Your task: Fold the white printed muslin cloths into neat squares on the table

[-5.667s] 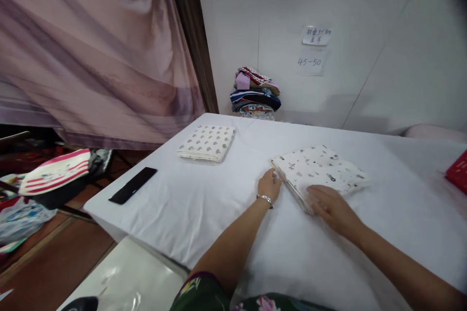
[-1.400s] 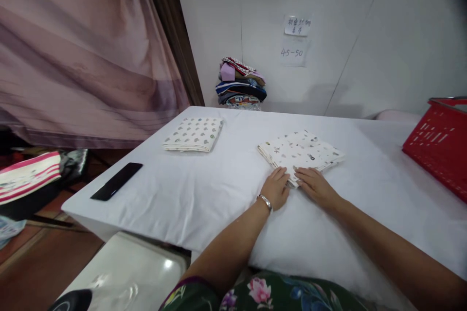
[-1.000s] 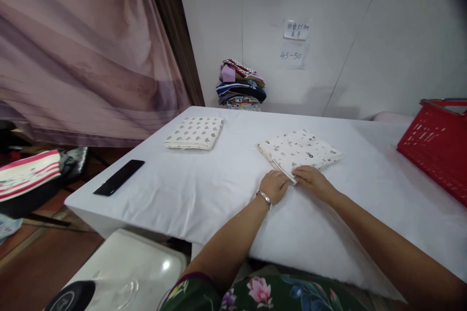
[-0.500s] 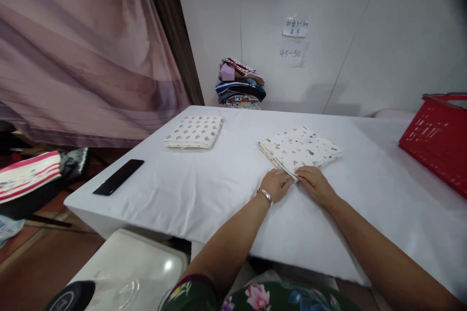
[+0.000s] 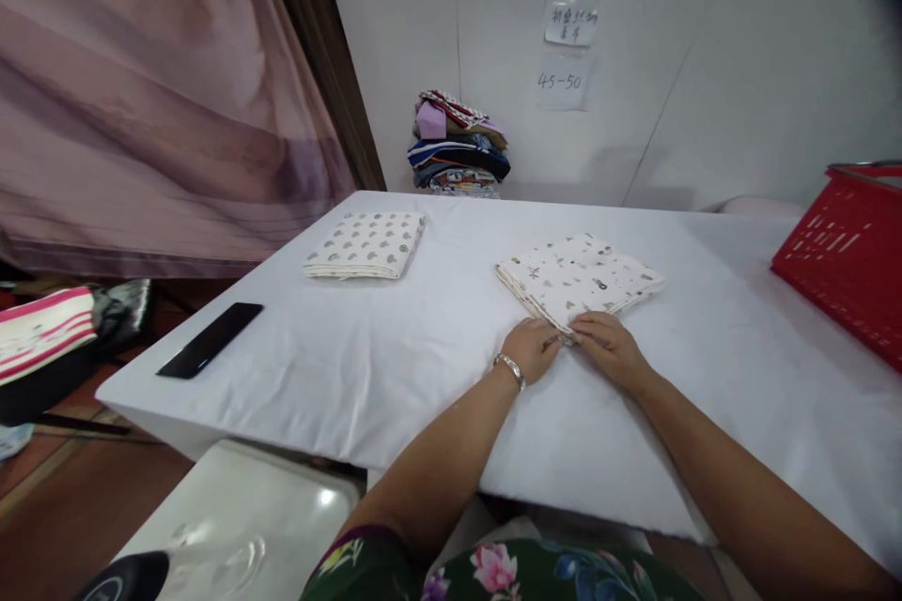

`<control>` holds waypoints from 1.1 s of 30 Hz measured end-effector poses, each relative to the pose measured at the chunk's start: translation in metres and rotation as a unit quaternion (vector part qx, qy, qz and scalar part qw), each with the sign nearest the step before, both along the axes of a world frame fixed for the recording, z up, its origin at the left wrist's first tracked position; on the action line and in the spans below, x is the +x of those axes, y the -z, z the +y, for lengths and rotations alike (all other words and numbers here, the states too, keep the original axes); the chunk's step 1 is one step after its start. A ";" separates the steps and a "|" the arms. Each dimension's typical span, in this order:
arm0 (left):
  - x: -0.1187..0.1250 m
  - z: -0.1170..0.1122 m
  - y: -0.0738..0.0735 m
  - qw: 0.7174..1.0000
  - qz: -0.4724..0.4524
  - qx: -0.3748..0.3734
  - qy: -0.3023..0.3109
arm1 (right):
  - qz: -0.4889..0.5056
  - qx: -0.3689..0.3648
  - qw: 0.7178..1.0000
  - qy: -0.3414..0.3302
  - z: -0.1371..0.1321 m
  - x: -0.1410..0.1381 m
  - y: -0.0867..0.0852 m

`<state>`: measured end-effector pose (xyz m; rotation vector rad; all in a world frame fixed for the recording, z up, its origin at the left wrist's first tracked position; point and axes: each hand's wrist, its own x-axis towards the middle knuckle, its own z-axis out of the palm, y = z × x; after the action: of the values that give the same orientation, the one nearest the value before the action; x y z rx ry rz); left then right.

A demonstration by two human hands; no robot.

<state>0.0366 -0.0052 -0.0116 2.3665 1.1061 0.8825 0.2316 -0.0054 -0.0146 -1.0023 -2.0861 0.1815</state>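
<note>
A folded white cloth with small scattered prints lies turned cornerwise on the table, its near corner between my hands. My left hand, with a silver bracelet at the wrist, pinches that corner from the left. From the right, my right hand grips the same corner, thumb and fingers close together. The fingertips nearly meet there, and partly hide the corner. Further left, a second folded cloth with grey prints lies flat, apart from both hands.
A white-covered table carries a black flat object near its left edge and a red basket at the right. Behind it is a stack of folded fabrics by the wall. A white stool stands at the front left.
The camera view has shifted slightly, so the table things appear a little higher and further left. Both hands stay at the cloth's near corner with little visible movement.
</note>
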 end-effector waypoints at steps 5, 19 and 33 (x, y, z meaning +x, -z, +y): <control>0.000 0.000 0.002 1.000 -0.022 -0.005 0.003 | 0.070 -0.055 0.996 0.013 0.002 -0.001 0.004; 0.006 0.000 -0.001 0.999 0.036 0.012 -0.016 | 0.128 -0.051 0.990 0.013 0.003 0.000 0.005; 0.006 -0.003 -0.002 0.999 0.042 0.003 -0.017 | -0.094 0.037 0.993 -0.058 0.000 0.010 -0.002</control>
<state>0.0421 -0.0080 -0.0097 2.4149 1.1814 0.8063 0.2415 -0.0050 -0.0126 -0.8828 -2.3064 0.0689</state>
